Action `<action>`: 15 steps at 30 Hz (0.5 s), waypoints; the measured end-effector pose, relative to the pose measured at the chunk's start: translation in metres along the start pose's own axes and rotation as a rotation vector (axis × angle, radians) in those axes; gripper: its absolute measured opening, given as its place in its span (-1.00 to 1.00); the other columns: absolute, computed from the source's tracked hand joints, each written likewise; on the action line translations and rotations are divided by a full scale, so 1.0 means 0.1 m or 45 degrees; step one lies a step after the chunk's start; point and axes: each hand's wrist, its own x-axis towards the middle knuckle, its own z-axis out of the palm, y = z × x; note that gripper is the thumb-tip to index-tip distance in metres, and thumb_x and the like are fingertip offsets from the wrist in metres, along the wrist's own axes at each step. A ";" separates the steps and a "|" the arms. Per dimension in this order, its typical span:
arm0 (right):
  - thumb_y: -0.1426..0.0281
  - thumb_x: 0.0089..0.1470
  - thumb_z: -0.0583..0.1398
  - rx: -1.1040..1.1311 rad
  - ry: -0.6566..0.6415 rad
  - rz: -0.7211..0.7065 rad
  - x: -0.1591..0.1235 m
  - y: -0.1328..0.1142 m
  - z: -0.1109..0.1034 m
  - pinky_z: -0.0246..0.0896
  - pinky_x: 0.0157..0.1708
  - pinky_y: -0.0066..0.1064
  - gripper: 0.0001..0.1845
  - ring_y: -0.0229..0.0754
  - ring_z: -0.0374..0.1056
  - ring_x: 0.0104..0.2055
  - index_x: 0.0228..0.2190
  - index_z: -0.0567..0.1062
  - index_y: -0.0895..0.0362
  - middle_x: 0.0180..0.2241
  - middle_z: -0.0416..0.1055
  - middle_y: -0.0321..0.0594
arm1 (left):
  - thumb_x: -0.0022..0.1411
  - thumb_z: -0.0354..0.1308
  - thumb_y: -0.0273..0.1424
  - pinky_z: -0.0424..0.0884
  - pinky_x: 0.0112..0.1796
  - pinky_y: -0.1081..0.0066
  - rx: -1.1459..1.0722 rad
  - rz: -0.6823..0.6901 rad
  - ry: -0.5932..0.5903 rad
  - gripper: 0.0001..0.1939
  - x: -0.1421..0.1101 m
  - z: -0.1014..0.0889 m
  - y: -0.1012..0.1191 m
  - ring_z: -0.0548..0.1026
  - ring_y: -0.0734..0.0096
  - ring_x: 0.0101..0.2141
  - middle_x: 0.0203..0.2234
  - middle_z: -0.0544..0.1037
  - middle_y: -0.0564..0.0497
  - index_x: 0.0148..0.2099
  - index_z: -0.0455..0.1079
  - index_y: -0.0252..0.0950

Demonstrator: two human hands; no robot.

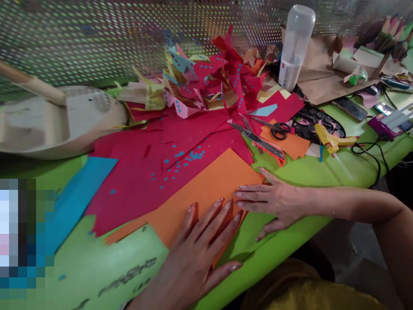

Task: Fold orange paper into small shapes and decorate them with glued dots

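Observation:
Both of my hands lie flat on an orange paper sheet [206, 185] on a green table [309, 172]. My left hand [200, 249] presses on the sheet's near corner with its fingers stretched out. My right hand [274, 200] rests open on the sheet's right edge, fingers pointing left. Under the orange sheet lies a large red sheet [135, 181] dotted with small blue bits. A blue sheet [77, 198] lies to the left.
A heap of red, yellow and blue paper scraps [209, 82] fills the middle back. A utility knife [258, 142], black scissors [274, 128], a yellow glue gun [332, 140], a glue bottle [295, 47], brown paper [322, 82] and phones [350, 108] lie right. A beige fan [64, 120] is left.

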 end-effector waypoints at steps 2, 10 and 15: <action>-0.04 0.28 0.07 0.002 0.009 -0.011 0.00 0.01 0.01 -0.45 0.39 0.20 -0.26 -0.04 -0.03 0.44 0.30 0.24 0.15 0.38 0.07 0.03 | 0.33 0.03 0.07 -0.21 0.34 -0.09 -0.008 -0.006 0.012 -0.12 0.00 0.00 0.01 0.11 -0.06 0.36 0.31 0.31 -0.25 0.48 -0.05 -0.33; -0.02 0.31 0.03 -0.007 0.006 -0.033 0.00 0.02 -0.03 -0.50 0.41 0.16 -0.26 -0.06 -0.05 0.45 0.31 0.21 0.20 0.39 0.05 0.02 | 0.25 0.10 0.12 -0.24 0.36 0.02 -0.173 -0.180 0.020 -0.02 0.03 -0.02 0.07 0.23 -0.02 0.31 0.30 0.35 -0.11 0.51 -0.24 -0.10; -0.04 0.30 0.04 -0.038 0.037 -0.051 0.00 0.05 0.00 -0.43 0.42 0.11 -0.24 -0.06 -0.07 0.46 0.32 0.20 0.20 0.38 0.07 0.00 | 0.23 0.13 0.12 -0.24 0.35 0.03 -0.175 -0.166 0.038 0.01 0.05 -0.03 0.06 0.25 -0.04 0.30 0.28 0.36 -0.13 0.51 -0.25 -0.11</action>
